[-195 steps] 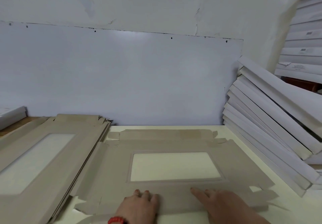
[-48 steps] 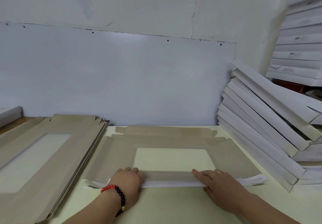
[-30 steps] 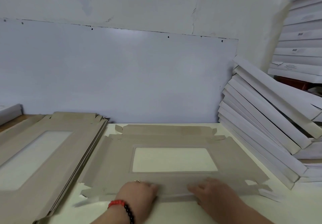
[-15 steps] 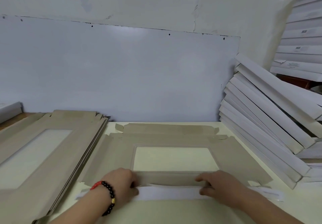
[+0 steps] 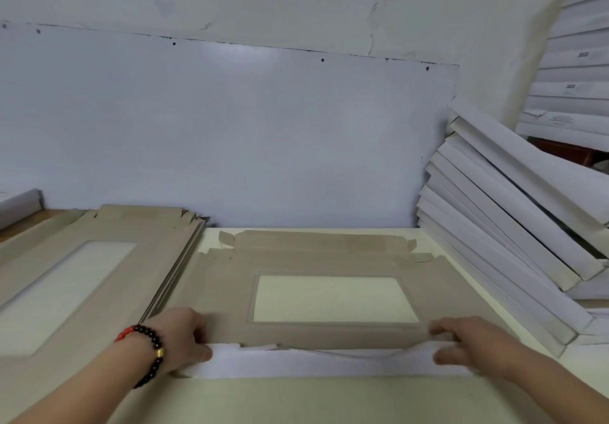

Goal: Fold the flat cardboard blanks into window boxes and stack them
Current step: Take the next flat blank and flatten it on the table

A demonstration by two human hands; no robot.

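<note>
The pale tabletop [image 5: 329,400] runs up to a grey-white wall board [image 5: 230,133] along its far edge. At the right edge my stack of finished white boxes [image 5: 514,225] leans over, tilted toward the wall. Along the left edge lies the pile of flat brown blanks [image 5: 108,258], window cutout facing up. In the middle of the tabletop, just beside that pile, lies the blank [image 5: 329,258] I am working on, brown side up, with the tabletop showing through its window. Its near flap [image 5: 329,364] is turned back toward me so the white side shows. My left hand [image 5: 179,338] grips the left end of that fold, fingers curled over the brown panel and thumb on the white flap. My right hand [image 5: 468,344] pinches the right end the same way. A bead bracelet [image 5: 148,354] circles my left wrist.
</note>
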